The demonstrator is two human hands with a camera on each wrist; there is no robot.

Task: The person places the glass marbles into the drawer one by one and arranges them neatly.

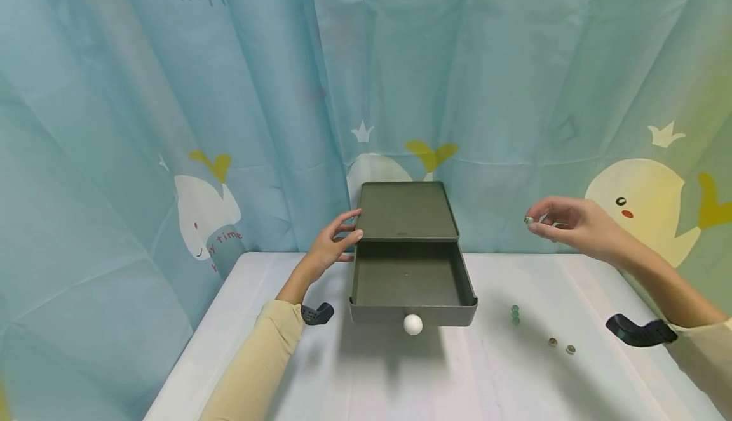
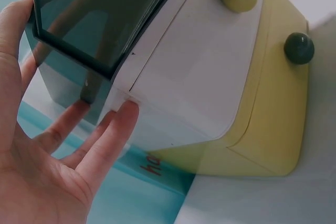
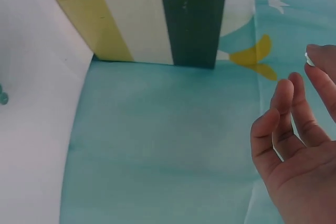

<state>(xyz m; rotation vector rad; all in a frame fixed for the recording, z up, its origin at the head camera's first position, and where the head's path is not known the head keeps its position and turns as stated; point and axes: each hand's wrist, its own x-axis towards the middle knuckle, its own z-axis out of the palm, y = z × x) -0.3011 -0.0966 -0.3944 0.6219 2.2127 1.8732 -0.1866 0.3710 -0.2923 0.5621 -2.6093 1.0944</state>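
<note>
A dark green drawer (image 1: pixel 413 316) with a white knob (image 1: pixel 413 324) is pulled out beneath the dark green top (image 1: pixel 407 211) of a drawer box. My left hand (image 1: pixel 332 243) rests against the box's left side, fingers spread and fairly straight. In the left wrist view, fingertips (image 2: pixel 128 111) touch the side near the white drawer (image 2: pixel 194 51). Up to the right of the box, my right hand (image 1: pixel 577 224) pinches a small shiny piece (image 1: pixel 528 220) between thumb and finger. Its kind is too small to tell; in the right wrist view only a pale sliver (image 3: pixel 309 60) shows.
Below the white drawer is a yellow one (image 2: pixel 278 77) with a dark green knob (image 2: pixel 299 48). Right of the box, several small green beads (image 1: pixel 516 315) and two small brownish round pieces, one (image 1: pixel 570 349) nearer, lie on the white table (image 1: pixel 486 383). A printed curtain (image 1: pixel 274 122) hangs behind.
</note>
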